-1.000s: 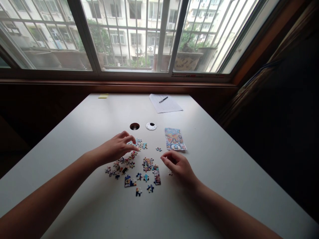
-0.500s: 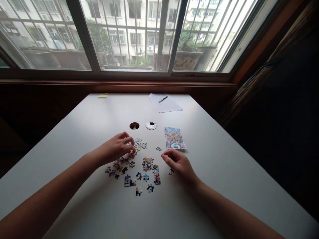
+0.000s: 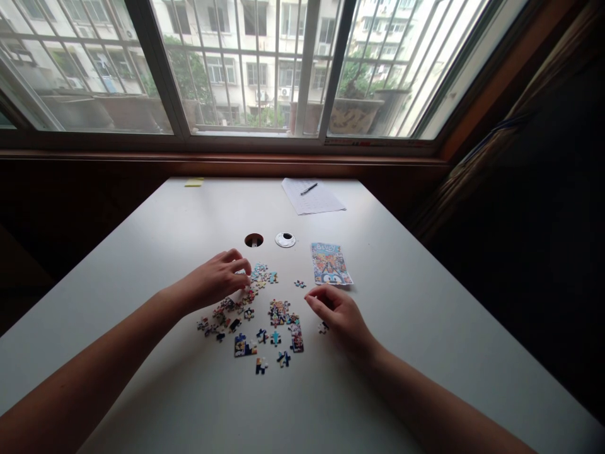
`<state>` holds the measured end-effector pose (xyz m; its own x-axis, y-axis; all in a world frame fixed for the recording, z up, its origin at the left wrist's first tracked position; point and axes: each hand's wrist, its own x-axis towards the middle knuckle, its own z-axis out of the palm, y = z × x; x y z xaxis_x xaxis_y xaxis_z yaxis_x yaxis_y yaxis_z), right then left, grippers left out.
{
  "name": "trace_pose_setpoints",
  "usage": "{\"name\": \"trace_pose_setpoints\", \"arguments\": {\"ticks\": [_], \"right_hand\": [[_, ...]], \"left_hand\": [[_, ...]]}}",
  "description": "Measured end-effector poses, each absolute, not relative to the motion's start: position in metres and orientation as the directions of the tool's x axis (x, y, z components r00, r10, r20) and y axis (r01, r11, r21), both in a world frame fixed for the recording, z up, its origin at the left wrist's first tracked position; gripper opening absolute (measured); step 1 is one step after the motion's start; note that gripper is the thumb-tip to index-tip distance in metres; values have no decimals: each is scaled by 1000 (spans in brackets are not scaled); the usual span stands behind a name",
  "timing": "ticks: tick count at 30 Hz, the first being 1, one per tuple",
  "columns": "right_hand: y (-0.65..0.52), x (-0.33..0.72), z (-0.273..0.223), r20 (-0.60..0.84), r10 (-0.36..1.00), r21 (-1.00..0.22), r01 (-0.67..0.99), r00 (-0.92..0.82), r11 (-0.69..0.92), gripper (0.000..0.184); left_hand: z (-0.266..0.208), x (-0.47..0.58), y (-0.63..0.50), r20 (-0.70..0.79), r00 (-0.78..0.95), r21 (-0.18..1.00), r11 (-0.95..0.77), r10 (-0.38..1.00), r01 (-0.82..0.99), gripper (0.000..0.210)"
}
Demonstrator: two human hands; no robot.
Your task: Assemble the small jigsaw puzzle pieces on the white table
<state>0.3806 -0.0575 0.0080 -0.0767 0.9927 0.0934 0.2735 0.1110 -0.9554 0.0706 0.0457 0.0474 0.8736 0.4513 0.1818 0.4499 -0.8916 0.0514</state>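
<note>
My left hand hovers at the pile of loose jigsaw pieces, its fingers bent and apart from the thumb. Whether a fingertip touches a piece is hidden. To the right, my right hand is closed in a pinch, thumb against forefinger; what it may hold is too small to make out. Between the hands lies a joined section of puzzle, with a darker joined strip at its lower right. A joined corner section lies nearer me, among several single pieces. One loose piece rests beside my right hand.
A small picture sheet lies beyond my right hand. Farther back on the white table are a cable hole, its round cover, papers with a pen, and a yellow note.
My left hand has drawn slightly left and its thumb and fingers have shifted a little. My right hand keeps its pinch in nearly the same place.
</note>
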Motion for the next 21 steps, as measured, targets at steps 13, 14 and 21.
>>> {"name": "trace_pose_setpoints", "arguments": {"ticks": [13,14,21], "right_hand": [[-58,381,9,90,993,-956,272,-81,109,24],[-58,380,9,90,993,-956,273,-82,109,24],[-58,380,11,89,993,-954,280,-83,109,23]], "left_hand": [[51,79,44,160,900,52,-914,405,402,13],[51,79,44,155,900,55,-913,409,405,13],[49,76,44,158,901,31,-914,404,405,12]]}}
